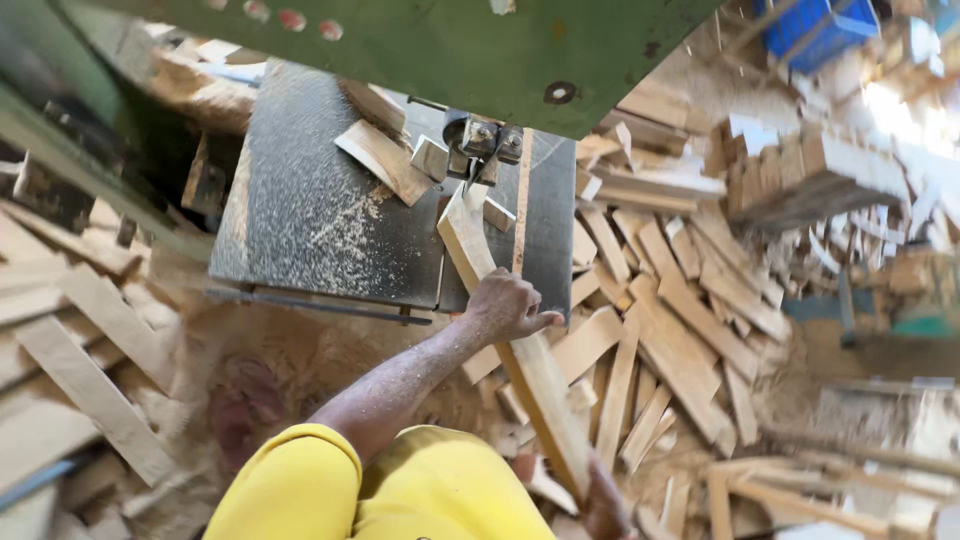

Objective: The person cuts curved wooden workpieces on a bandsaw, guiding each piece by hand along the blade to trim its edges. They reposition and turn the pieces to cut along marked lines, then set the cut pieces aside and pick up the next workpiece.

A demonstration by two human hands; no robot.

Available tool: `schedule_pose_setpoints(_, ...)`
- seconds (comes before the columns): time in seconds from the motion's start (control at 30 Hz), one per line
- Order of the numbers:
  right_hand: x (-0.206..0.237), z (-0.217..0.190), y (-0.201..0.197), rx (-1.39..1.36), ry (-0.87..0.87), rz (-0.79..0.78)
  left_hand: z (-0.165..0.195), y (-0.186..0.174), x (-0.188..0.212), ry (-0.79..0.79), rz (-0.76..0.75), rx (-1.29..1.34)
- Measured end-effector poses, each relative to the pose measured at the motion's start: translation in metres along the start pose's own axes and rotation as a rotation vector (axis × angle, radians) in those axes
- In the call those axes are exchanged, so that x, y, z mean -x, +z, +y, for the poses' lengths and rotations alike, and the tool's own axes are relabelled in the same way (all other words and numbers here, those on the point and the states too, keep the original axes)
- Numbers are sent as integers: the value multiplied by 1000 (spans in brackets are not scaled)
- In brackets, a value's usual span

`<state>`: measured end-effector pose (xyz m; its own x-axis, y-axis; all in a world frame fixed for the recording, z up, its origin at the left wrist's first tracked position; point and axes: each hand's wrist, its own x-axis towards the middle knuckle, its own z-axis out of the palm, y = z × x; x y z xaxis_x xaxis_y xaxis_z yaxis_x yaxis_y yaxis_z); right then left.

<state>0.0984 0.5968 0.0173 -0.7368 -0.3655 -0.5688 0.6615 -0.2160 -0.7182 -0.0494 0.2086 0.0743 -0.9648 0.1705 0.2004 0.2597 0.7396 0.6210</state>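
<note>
Wooden plank (520, 350), stiff, rough and probably light: we clasp it mid-length with our left hand (505, 305); right hand (603, 505) grips its near end.

A woodworking shop: band saw table (310, 215), offcuts (680, 330) (sawdust everywhere).

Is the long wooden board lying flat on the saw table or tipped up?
Flat: the board rests on the saw table, its near end overhanging.

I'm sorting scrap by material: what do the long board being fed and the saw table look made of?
Long board: pale raw wood, unfinished, rough-sawn with visible grain. Saw table: apparently dark bare metal, dull, scuffed and dusted with sawdust; I can't tell which metal.
</note>
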Motion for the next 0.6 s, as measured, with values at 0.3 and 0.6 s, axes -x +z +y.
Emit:
schedule_pose_setpoints(0.3,-29,-11,37,1,211,290,4,1,-7,-22,119,-11)
schedule_pose_setpoints(0.6,-90,-21,47,-11,183,259,-31,29,-30,78,320,-44)
